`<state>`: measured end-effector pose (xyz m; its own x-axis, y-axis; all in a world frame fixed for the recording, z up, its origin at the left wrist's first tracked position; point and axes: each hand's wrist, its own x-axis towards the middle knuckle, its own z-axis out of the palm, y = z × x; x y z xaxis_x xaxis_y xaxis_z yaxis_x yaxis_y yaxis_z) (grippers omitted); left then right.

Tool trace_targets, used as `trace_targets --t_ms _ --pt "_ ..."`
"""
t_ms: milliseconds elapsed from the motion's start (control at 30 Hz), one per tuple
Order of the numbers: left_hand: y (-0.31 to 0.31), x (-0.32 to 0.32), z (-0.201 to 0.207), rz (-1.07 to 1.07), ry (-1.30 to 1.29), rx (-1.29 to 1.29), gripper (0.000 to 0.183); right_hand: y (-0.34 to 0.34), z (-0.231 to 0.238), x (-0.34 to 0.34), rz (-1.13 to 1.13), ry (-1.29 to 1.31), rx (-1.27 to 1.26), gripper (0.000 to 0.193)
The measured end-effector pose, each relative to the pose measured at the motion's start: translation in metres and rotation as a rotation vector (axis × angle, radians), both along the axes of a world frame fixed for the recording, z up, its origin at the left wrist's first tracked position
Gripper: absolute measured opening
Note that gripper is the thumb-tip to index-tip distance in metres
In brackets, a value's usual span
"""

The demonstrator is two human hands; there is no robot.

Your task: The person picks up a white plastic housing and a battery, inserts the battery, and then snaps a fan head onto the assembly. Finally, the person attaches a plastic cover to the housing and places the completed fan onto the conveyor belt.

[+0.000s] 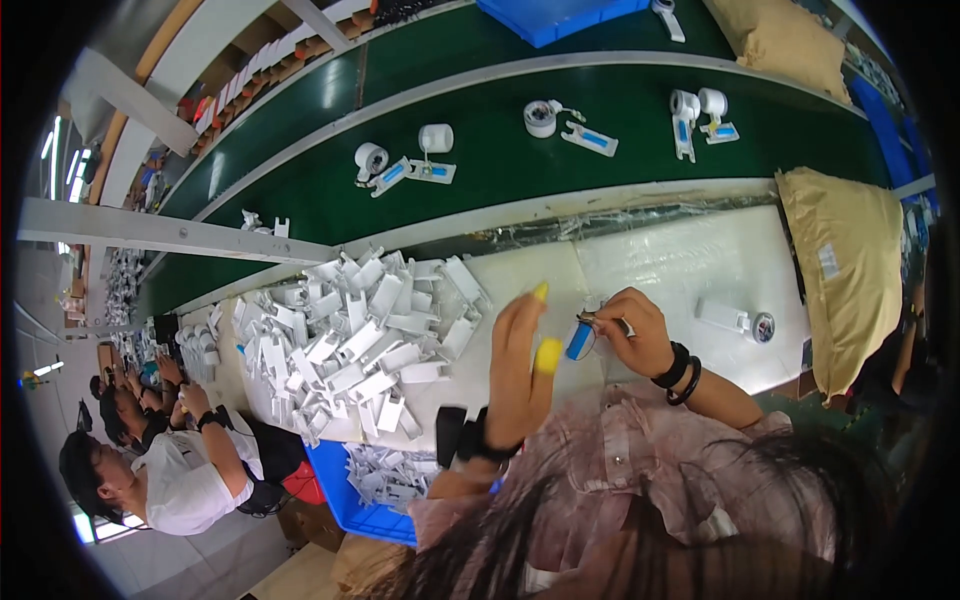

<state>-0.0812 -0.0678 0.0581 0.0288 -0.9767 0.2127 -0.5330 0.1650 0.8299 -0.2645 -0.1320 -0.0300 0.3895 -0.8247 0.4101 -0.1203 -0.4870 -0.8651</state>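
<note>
My right hand [638, 335] pinches a small part with a blue rectangular battery [579, 340] and thin wires, held over the pale worktop in front of me. Black bands circle that wrist. Left of it, my left hand [519, 362] is raised with its fingers stretched and nothing visible in them. Yellow finger covers [548, 356] sit on its thumb and a fingertip, and a dark watch is on the wrist. To the right, a white handheld device with a round end [737, 318] lies on the worktop [690, 250].
A heap of white plastic housings [350, 335] covers the left of the worktop. Below it stands a blue bin [335, 490] of small white parts. Beyond runs a green conveyor belt [480, 150] carrying several round-headed assemblies. Tan sacks [840, 270] stand at right; co-workers [190, 470] sit at left.
</note>
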Motion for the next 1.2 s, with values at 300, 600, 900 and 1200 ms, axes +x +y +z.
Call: trace_targets --t_ms 300,600,900,1200 --pt "0.08 -0.034 0.08 -0.208 1.054 0.131 0.045 -0.133 -0.038 0.081 0.078 0.039 0.264 0.003" --pt "-0.004 0.032 0.117 -0.334 0.063 0.263 0.031 -0.235 -0.049 0.19 -0.05 0.59 -0.31 0.015" --pt "-0.153 0.24 -0.056 0.202 -0.829 0.177 0.036 -0.22 -0.051 0.309 0.039 0.639 -0.532 0.054" --pt "-0.251 0.351 -0.123 0.392 -1.206 0.303 0.039 -0.241 -0.066 0.36 0.01 0.813 -0.514 0.03"
